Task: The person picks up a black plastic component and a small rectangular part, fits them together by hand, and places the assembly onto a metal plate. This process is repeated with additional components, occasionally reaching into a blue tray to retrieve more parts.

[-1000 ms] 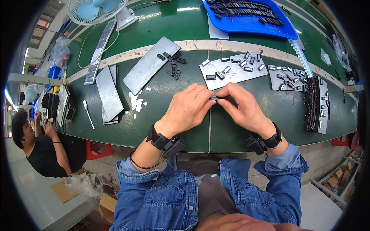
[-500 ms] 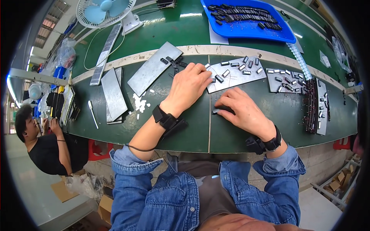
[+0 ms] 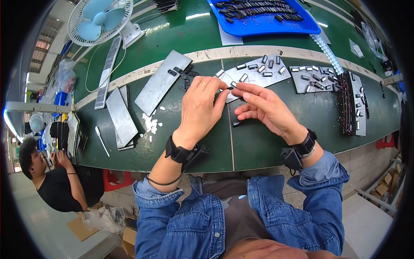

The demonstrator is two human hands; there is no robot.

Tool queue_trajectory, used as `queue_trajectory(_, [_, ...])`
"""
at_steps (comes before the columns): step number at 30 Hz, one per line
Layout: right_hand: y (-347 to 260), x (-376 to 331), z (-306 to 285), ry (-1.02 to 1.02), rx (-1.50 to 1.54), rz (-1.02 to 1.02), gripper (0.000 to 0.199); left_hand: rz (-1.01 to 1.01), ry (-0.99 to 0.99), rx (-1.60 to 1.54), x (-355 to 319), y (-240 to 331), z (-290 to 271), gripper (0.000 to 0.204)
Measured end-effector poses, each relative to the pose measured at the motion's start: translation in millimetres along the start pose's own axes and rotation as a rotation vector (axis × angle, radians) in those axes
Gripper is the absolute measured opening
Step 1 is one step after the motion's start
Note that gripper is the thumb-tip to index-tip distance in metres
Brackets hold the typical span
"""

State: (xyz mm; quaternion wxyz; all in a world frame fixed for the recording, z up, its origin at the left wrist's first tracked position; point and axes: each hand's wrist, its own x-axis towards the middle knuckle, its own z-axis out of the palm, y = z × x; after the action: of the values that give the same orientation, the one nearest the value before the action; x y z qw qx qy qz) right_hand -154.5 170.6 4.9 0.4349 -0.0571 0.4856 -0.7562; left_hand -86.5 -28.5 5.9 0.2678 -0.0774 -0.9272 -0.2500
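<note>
My left hand (image 3: 202, 105) is closed in a pinch over the middle of the table, at the near left corner of a grey metal plate (image 3: 258, 81). Its fingertips meet those of my right hand (image 3: 271, 111), which pinches with thumb and forefinger while its other fingers curl loosely. A small black part shows between the two sets of fingertips, mostly covered by them. Several small black rectangular components (image 3: 271, 64) with pale faces and thin wires lie on that plate. Below my right fingers, one more small black component (image 3: 236, 123) rests on the green table.
To the left lie a bare metal plate (image 3: 159, 82) with black housings (image 3: 184, 74) at its end, stacked plates (image 3: 122, 116), white scraps (image 3: 151, 124) and a white-handled tool (image 3: 102, 141). More loaded plates (image 3: 297, 80) stand right. Behind are a blue tray (image 3: 241, 30) and fan (image 3: 100, 19).
My right hand has lifted off the small component on the table and come up to my left hand. My left hand has drawn back from the plate; the fingertips now meet. The view has shifted slightly.
</note>
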Motion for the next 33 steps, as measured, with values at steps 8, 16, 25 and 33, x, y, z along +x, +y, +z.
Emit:
queue_trajectory(8, [2, 3, -5, 0.083, -1.046, -0.384, 0.012, -0.168, -0.175, -0.083, -8, 10, -2, 0.010])
queue_trajectory(16, [2, 12, -12, 0.005, -1.305, -0.938, 0.005, -0.487, -0.428, -0.556, -5, 2, -10, 0.006])
queue_trajectory(25, [-2, 2, -6, -0.029, -0.973, -0.451, 0.008, -0.676, -0.501, -0.961, -3, -5, -17, 0.015])
queue_trajectory(33, [-7, 4, -8, -0.084, -0.528, -0.097, 0.011, -0.666, -0.503, -1.006, -2, -6, -23, 0.016])
